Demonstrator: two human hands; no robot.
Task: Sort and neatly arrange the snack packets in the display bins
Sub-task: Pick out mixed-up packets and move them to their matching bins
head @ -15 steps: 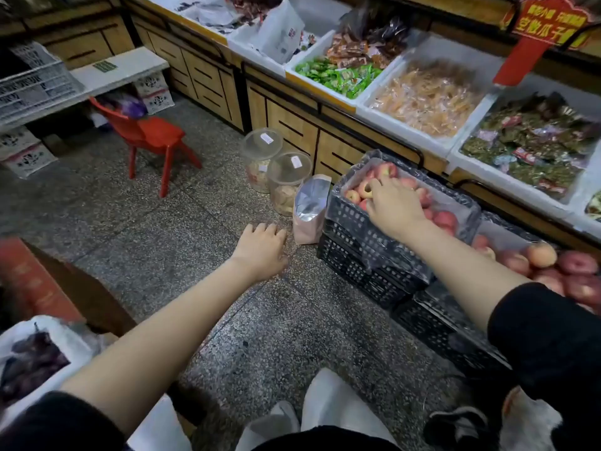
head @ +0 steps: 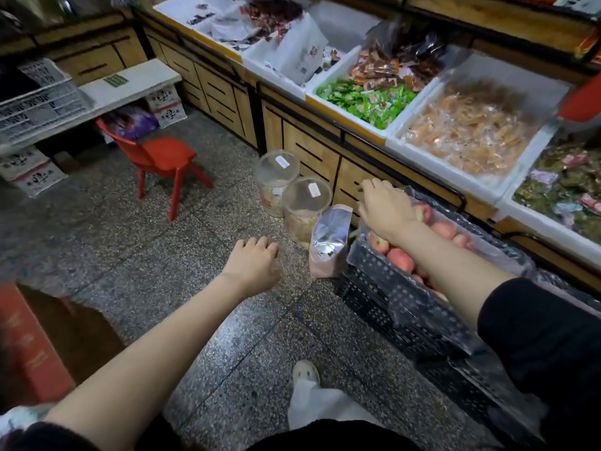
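Red plastic chair: stands on the floor well to the left of the left fingers, apart from everything in play.

Left hand: hangs over the speckled floor with its fingers loosely curled and holding nothing. It is much as it was half a second ago.

Two clear round plastic jars: stand on the floor between the two sets of fingers, against the wooden cabinet.

Silver foil pouch with a pink base: stands upright just below the right fingers, beside the crate.

Right hand: half a second ago it lay flat on the apples. Now it is at the crate's far left corner, with its fingers bent downward. Whether they pinch anything, I cannot tell.

Black perforated plastic crate: lined with clear film and full of red apples, it sits under the right wrist.

White display bins: up on the worktop, above and right of the right fingers. They hold the green snack packets and the orange clear-wrapped packets, which neither hand touches.

Meaning: the hand seems to be leaving the fruit, and sorting the packets is not yet started.
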